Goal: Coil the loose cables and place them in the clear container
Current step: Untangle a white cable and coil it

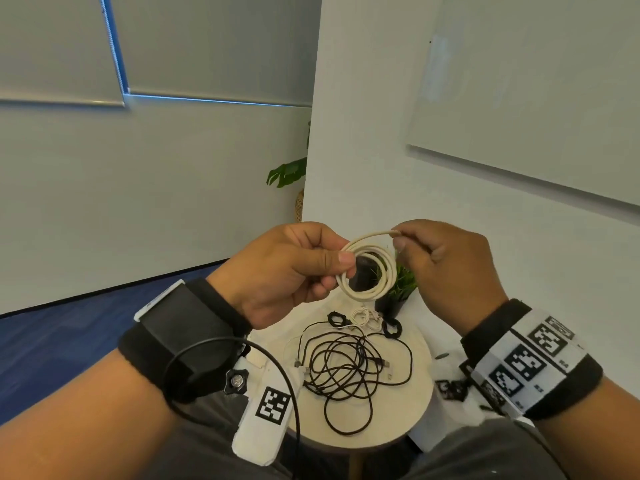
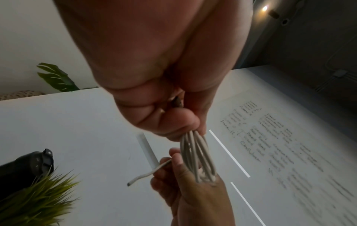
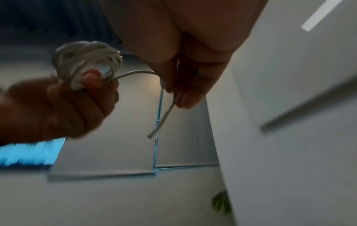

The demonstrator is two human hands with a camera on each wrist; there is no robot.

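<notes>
A: Item one, left hand (image 1: 277, 271)?
B: Thumb and curled fingers pinch the white cable coil (image 1: 367, 268) at its left side, held up above the round table (image 1: 420, 386).

A: Item two, right hand (image 1: 446, 268)?
B: Thumb and forefinger pinch the coil's loose end (image 3: 154, 134), which sticks out past the fingertips.

A: Remaining stock?
B: Loose black cable (image 1: 349, 372), tangled at the table's centre; small white cable bundles (image 1: 363, 317) near the far edge, beside a potted plant (image 1: 398, 289).
</notes>
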